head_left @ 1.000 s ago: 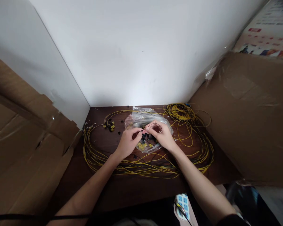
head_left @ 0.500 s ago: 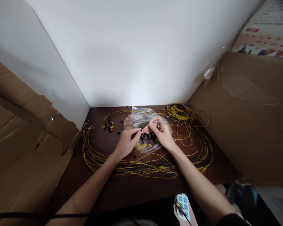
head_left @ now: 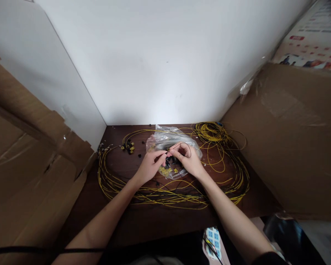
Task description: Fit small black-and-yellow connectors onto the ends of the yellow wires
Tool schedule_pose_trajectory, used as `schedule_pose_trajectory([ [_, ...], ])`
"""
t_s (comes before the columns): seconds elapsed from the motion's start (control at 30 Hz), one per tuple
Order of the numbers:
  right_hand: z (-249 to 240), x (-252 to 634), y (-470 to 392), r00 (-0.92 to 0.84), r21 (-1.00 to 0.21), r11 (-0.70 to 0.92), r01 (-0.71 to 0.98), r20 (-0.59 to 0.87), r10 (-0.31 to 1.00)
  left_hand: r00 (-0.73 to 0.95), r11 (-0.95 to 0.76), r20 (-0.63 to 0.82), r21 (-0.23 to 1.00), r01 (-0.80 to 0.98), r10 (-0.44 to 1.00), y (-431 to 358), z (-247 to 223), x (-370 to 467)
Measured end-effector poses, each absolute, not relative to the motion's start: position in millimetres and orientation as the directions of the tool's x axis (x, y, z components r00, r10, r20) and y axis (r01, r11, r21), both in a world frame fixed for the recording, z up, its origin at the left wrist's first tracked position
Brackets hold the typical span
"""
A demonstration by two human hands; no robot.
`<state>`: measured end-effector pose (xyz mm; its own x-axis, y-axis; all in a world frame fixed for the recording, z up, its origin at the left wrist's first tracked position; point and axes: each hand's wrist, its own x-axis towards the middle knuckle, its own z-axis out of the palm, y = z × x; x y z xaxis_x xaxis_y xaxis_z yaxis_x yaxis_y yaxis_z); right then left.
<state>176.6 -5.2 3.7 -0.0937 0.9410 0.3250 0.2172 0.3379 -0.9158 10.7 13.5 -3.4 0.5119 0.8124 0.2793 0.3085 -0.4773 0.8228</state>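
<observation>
Above a clear plastic bag (head_left: 168, 133), my left hand (head_left: 151, 165) pinches a small dark piece between thumb and forefinger. My right hand (head_left: 188, 158) is closed on a thin black wire (head_left: 188, 144) that loops up over its fingers. The fingertips of both hands nearly meet. Small black and yellow parts (head_left: 166, 171) lie in the bag below them. A bundle of yellow and black wires (head_left: 165, 201) curves around the front of the dark table.
Coiled yellow wire (head_left: 211, 132) lies at the back right. A cluster of black and yellow connectors (head_left: 129, 147) sits at the left. Cardboard (head_left: 298, 140) stands on both sides, with a white panel (head_left: 160, 66) behind. Below the front edge is a power strip (head_left: 213, 239).
My right hand has tipped slightly and its fingertips have drawn in close to the left ones. The wire loop has shifted a little to the left. The view has moved slightly.
</observation>
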Motion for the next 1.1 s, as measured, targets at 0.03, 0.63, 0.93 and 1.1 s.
schedule_pose_trajectory([
  [0.03,3,176,-5,-0.078,-0.927,0.328,0.184,0.319,0.945,0.515,-0.478,0.278,0.823,0.308,0.811,14,-3,11],
  [0.63,10,174,-11,-0.102,-0.861,0.398,0.317,0.386,0.917,0.518,-0.415,0.245,0.877,0.241,0.819,22,-12,8],
  [0.93,7,173,-10,-0.033,-0.926,0.319,0.199,0.319,0.947,0.553,-0.421,0.225,0.870,0.256,0.802,20,-6,8],
  [1.1,5,173,-9,-0.062,-0.922,0.338,0.187,0.332,0.941,0.532,-0.428,0.234,0.861,0.276,0.814,21,-8,8],
])
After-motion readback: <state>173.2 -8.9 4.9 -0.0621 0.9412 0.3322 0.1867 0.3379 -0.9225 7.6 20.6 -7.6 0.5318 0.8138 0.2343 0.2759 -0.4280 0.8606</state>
